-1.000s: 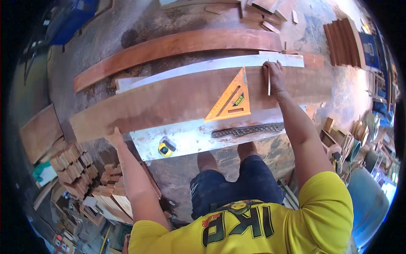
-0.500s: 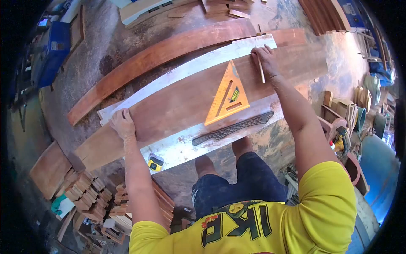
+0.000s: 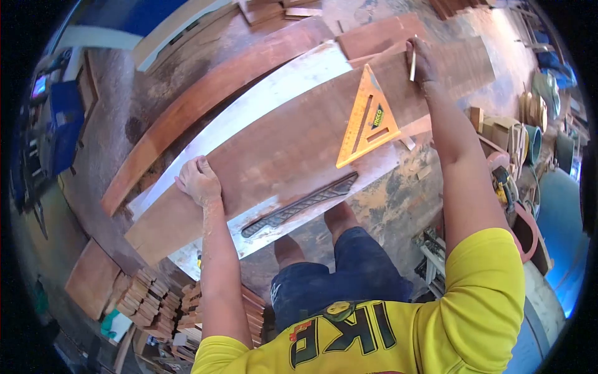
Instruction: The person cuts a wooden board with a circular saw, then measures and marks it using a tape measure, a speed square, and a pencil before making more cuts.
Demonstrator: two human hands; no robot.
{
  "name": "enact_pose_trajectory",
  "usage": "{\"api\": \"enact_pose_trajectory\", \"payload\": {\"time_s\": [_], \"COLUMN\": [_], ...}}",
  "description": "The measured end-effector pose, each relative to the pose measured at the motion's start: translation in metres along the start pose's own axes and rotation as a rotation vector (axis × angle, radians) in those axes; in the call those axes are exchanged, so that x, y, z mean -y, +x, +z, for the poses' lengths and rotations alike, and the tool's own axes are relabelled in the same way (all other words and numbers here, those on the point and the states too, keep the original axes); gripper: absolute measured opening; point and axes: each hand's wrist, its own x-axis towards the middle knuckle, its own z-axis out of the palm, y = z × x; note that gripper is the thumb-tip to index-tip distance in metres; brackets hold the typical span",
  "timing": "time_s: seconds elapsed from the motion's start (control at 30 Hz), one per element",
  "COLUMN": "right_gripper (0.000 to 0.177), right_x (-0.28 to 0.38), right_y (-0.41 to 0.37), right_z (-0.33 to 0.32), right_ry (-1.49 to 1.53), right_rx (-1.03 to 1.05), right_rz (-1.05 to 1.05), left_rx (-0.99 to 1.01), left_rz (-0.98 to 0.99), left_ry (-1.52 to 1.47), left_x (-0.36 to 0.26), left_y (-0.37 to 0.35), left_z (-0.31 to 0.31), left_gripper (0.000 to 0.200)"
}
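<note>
A long reddish wooden board (image 3: 280, 149) lies slanted across a pale metal-topped bench (image 3: 261, 103). My left hand (image 3: 198, 181) grips the board's far edge near its left end. At the board's right end, my right hand (image 3: 422, 59) holds a pencil (image 3: 412, 62) and rests on the wood. An orange triangular square (image 3: 369, 121) sits on the board just left of my right hand. A dark patterned saw handle or rasp (image 3: 299, 206) lies along the bench's near edge.
A curved reddish plank (image 3: 187, 106) lies beyond the bench. Stacks of small wood blocks (image 3: 156, 299) stand on the floor at lower left. Tools and buckets (image 3: 523, 162) crowd the right side. A blue machine (image 3: 62, 118) is at far left.
My left hand slid right along the far edge and now grips it. The board and bench appear more tilted as my head turned. My right hand stays at the right end with the pencil.
</note>
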Motion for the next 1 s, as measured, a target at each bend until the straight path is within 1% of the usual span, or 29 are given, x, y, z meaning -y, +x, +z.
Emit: {"api": "enact_pose_trajectory", "payload": {"time_s": [0.07, 0.1, 0.17, 0.2, 0.27, 0.33, 0.4, 0.47, 0.53, 0.57, 0.63, 0.7, 0.73, 0.8, 0.87, 0.9, 0.97, 1.0], "right_gripper": [0.022, 0.022, 0.024, 0.024, 0.024, 0.039, 0.051, 0.059, 0.063, 0.063, 0.070, 0.070, 0.069, 0.067, 0.065, 0.062, 0.059, 0.058], "right_x": [-0.018, -0.021, -0.019, -0.013, 0.003, 0.011, 0.064, 0.092, 0.110, 0.111, 0.114, 0.113, 0.112, 0.113, 0.121, 0.127, 0.134, 0.129], "right_y": [0.003, 0.001, -0.002, -0.005, -0.005, -0.026, -0.067, -0.119, -0.162, -0.169, -0.175, -0.176, -0.176, -0.174, -0.176, -0.174, -0.175, -0.181], "right_z": [0.000, -0.001, -0.007, -0.011, -0.017, 0.000, -0.028, -0.045, -0.051, -0.048, -0.044, -0.040, -0.040, -0.041, -0.042, -0.044, -0.040, -0.032], "right_ry": [-0.001, -0.002, 0.029, 0.026, 0.166, 0.506, 0.502, 0.322, 0.343, 0.345, 0.296, 0.275, 0.250, 0.246, 0.209, 0.231, 0.320, 0.366], "right_rx": [0.000, -0.011, -0.040, -0.052, -0.122, -0.105, -0.119, -0.014, 0.088, 0.088, 0.179, 0.195, 0.208, 0.207, 0.214, 0.204, 0.235, 0.180], "right_rz": [0.045, 0.063, 0.013, 0.030, 0.124, 0.150, 0.027, -0.062, 0.025, 0.017, 0.093, 0.085, 0.083, 0.044, 0.084, 0.046, 0.089, 0.086], "left_rx": [0.045, 0.043, 0.034, 0.031, 0.035, 0.036, 0.041, 0.067, 0.085, 0.083, 0.082, 0.023, 0.025, -0.001, -0.003, -0.009, 0.074, -0.082], "left_rz": [-0.027, -0.006, -0.009, 0.012, 0.014, 0.027, 0.036, 0.033, 0.014, 0.010, -0.010, 0.012, -0.007, 0.017, 0.021, 0.008, -0.052, 0.027], "left_ry": [0.019, 0.020, 0.071, 0.071, 0.069, 0.070, 0.098, 0.097, 0.091, 0.097, 0.104, 0.067, 0.069, 0.076, 0.082, 0.083, 0.062, 0.093], "left_x": [-0.016, -0.018, -0.019, -0.017, -0.014, -0.016, -0.013, -0.013, -0.015, -0.016, -0.018, -0.019, -0.020, -0.022, -0.014, -0.018, -0.022, -0.025], "left_y": [0.001, 0.002, 0.001, -0.001, 0.001, 0.000, 0.001, 0.002, 0.003, 0.003, -0.001, -0.001, -0.002, -0.003, -0.003, -0.003, 0.000, -0.002], "left_z": [0.004, 0.005, 0.006, 0.006, 0.007, 0.005, 0.008, 0.005, 0.003, 0.003, 0.003, 0.004, 0.003, 0.003, 0.009, 0.006, -0.004, -0.007], "left_gripper": [0.028, 0.028, 0.028, 0.028, 0.028, 0.029, 0.029, 0.030, 0.030, 0.031, 0.031, 0.030, 0.030, 0.028, 0.027, 0.028, 0.028, 0.023]}}
